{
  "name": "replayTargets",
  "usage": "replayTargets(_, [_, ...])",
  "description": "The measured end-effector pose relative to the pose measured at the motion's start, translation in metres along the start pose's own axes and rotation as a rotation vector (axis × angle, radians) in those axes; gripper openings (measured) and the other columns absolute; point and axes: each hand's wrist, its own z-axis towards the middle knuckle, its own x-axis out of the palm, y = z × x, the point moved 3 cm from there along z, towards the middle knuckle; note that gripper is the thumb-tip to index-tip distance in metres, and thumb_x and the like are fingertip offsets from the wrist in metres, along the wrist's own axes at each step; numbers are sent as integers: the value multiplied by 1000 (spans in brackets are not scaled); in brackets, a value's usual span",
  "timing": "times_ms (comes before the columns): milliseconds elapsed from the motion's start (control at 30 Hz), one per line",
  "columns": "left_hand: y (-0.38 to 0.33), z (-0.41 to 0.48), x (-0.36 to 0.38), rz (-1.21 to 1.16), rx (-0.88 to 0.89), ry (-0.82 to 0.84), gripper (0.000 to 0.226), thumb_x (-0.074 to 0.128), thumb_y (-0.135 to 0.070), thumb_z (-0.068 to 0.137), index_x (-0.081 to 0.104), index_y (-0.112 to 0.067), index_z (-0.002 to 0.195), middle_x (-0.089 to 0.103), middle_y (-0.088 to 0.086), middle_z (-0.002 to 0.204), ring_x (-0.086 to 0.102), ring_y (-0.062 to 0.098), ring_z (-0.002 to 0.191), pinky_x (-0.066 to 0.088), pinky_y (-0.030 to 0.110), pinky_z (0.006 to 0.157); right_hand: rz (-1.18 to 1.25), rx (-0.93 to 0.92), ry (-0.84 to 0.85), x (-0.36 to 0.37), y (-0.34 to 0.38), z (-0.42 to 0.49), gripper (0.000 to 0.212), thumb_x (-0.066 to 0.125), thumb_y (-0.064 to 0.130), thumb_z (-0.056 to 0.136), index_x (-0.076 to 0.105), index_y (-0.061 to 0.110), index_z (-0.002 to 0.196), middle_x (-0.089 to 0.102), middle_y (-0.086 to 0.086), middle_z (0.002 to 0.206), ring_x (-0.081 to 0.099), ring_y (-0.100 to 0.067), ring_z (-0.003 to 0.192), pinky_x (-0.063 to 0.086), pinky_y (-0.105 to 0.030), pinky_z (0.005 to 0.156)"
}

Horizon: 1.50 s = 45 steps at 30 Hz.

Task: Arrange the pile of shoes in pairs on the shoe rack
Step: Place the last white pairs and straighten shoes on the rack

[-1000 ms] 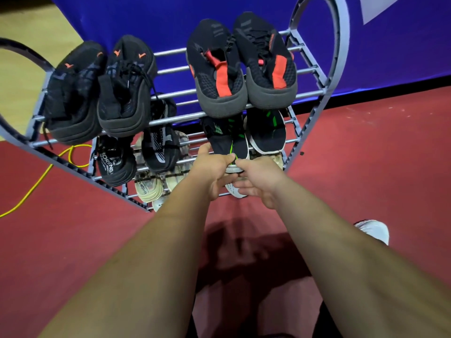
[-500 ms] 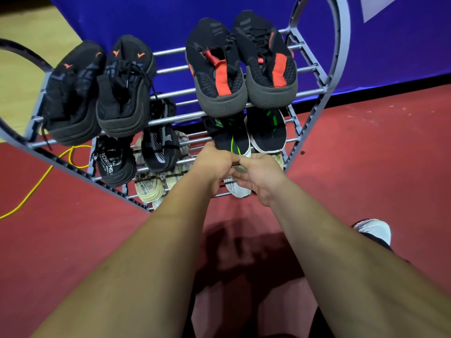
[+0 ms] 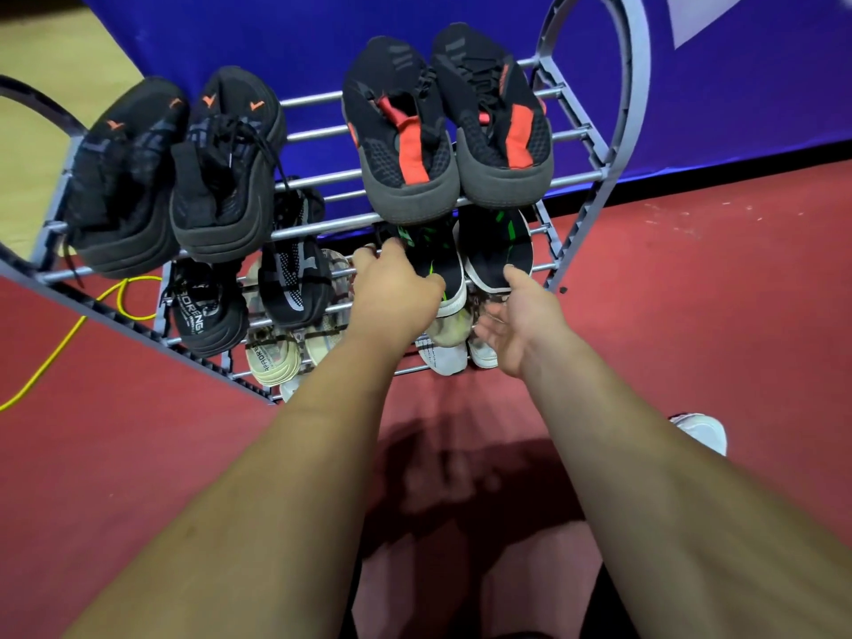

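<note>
Both bare arms are reaching forward to the middle shelf of the grey shoe rack [image 3: 594,159], which is standing on the red floor [image 3: 691,315] in front of a blue wall [image 3: 737,85]. The left hand [image 3: 396,292] is lying on the left shoe of the black pair with green marks [image 3: 438,260], and its fingers [image 3: 369,253] are curling over the far side of this shoe, so it is grasping it. The right hand [image 3: 516,320] is resting just beside the right shoe of the same pair [image 3: 498,251]; its palm is turning up, its fingers are loose and spread, and only the thumb is touching the white edge of the sole. These two shoes are lying side by side on the middle shelf, at the right. On the top shelf, two black shoes with red bands [image 3: 447,126] are sitting together at the right, and two black shoes with small orange marks [image 3: 175,172] are sitting together at the left. Under them, a black shoe with white letters [image 3: 207,306] and a black and grey knit shoe [image 3: 295,269] are lying on the middle shelf. Pale beige shoes [image 3: 272,357] are lying on the lowest shelf, and white shoes [image 3: 442,357] are showing below the hands. A yellow cable [image 3: 60,343] is running over the floor at the left.
</note>
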Motion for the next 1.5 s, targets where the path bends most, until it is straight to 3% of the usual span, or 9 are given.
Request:
replayTargets(167, [-10,-8,0,177,279,9,50,62,-23,87,60,-20,137,53,11,131,51,32,123,42,38,108,74,-13,-66,1,5,6,29,60,41,101,63,18,119,70,-10,119,70,-24,107,60,-34,91])
replayTargets(367, [-16,-12,0,196,420,47,44,64,-24,91,62,-25,135,55,6,122,58,22,105,44,27,90,139,-45,-44,4,8,9,25,55,19,102,62,10,124,72,-11,104,75,-15,85,59,-25,61])
replayTargets(500, [-16,-4,0,74,302,33,35,64,-23,90,68,-23,125,61,0,114,60,15,93,43,23,85,229,-100,-27,-5,28,-1,11,55,11,97,57,8,108,73,-12,79,74,-16,66,59,-26,59])
replayTargets(633, [-7,4,7,-495,-76,109,16,63,-16,89,70,-7,100,68,2,91,59,18,76,46,30,65,332,-165,52,-18,47,-12,23,57,8,92,57,6,116,67,-13,74,73,-17,59,56,-26,53])
replayTargets(733, [-6,4,12,-831,-322,200,12,61,-18,95,66,-11,105,66,4,94,59,14,72,40,22,48,341,-168,99,-29,57,-18,22,55,12,90,59,8,111,64,-9,67,65,-14,52,52,-23,48])
replayTargets(833, [-8,1,12,-991,-425,216,18,63,-20,98,64,-10,113,67,3,95,66,13,79,47,20,52,313,-175,136,-41,63,-27,14,52,13,89,61,10,99,62,-3,60,60,-11,49,49,-20,46])
replayTargets(1033, [-8,1,9,-1078,-441,206,23,64,-24,99,64,-13,120,68,0,100,70,13,90,55,24,65,229,-204,173,-62,69,-38,15,48,13,87,63,14,85,59,3,61,51,-7,46,43,-17,47])
replayTargets(1200, [-9,1,5,-1077,-439,195,27,57,-25,102,63,-12,126,70,3,109,70,15,92,54,25,64,172,-235,217,-85,76,-44,19,53,20,59,59,19,76,50,4,62,38,-10,46,32,-21,49])
replayTargets(1500, [-6,3,-2,-1039,-443,228,29,54,-41,100,65,-17,112,73,4,114,71,19,101,57,31,80,83,-232,279,-117,88,-48,14,45,21,58,50,21,71,35,5,56,27,-13,37,22,-22,42])
